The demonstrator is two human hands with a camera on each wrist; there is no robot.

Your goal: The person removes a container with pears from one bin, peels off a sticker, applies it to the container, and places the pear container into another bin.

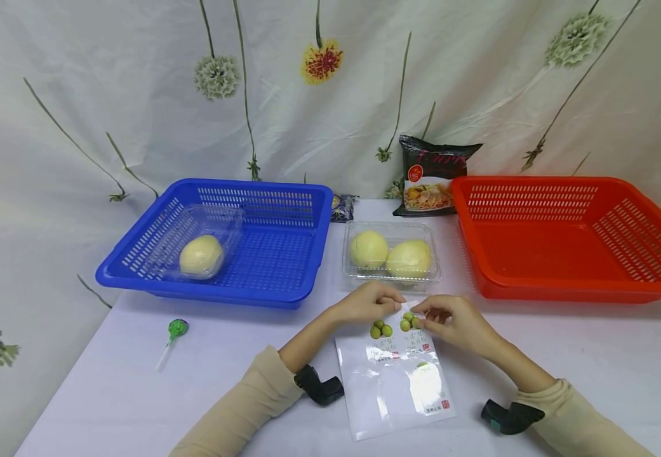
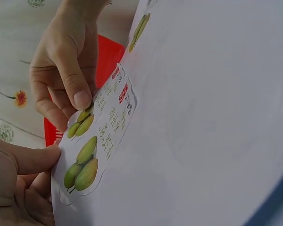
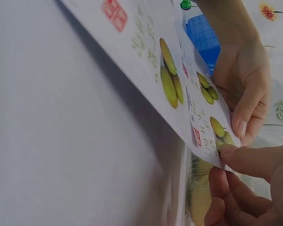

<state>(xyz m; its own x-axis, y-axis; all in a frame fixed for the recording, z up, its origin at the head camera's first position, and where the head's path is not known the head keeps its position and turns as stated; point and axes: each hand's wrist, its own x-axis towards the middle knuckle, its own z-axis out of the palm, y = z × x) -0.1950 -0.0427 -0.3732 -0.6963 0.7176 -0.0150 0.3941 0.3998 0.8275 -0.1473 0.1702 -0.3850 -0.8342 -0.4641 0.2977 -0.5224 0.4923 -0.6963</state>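
A glossy white sheet of stickers [image 1: 364,393], printed with green fruits and red stamps, lies low over the table in front of me. My left hand [image 1: 370,303] pinches its top edge near the left corner. Thumb and fingers of my right hand [image 1: 458,322] pinch the top right corner, the thumb on a printed fruit cluster. In the left wrist view, a fruit sticker [image 2: 114,110] shows a slightly raised edge. Just behind the hands sits a clear plastic box [image 1: 390,277] with two pale yellow round fruits [image 1: 409,259] inside.
A blue basket [image 1: 275,295] at the left contains a clear box with one pale fruit [image 1: 201,256]. The red basket [image 1: 570,289] stands at the right. Behind are a black noodle packet [image 1: 434,174] and a small dark packet [image 1: 343,207]. A green lollipop [image 1: 178,329] lies front left.
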